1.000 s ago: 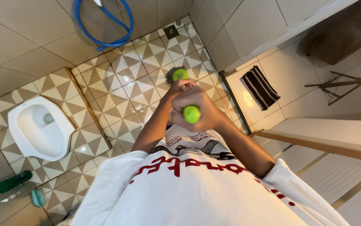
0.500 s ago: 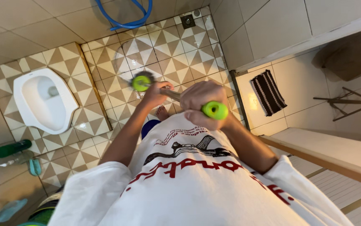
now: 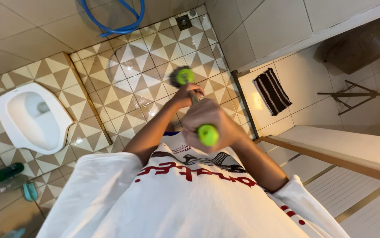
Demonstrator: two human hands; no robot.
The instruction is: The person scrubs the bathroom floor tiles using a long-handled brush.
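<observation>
Scrubbing stroke — both hands, right hand (image 3: 209, 121) and left hand (image 3: 186, 93), fingers closed around long green-tipped floor brush (image 3: 182, 76) on patterned triangle-tile floor (image 3: 150, 48); next move likely needs steady downward pressure.

Both hands closed around one long handle, arms extended downward in front of the torso.

The right hand (image 3: 212, 123) is closed in a full fist near the top end of the handle, knuckles up, forearm running back toward the right shoulder. The left hand (image 3: 186, 94) grips farther down the handle, fingers wrapped around it, forearm nearly straight. The two hands are near each other, one ahead of the other.
</observation>
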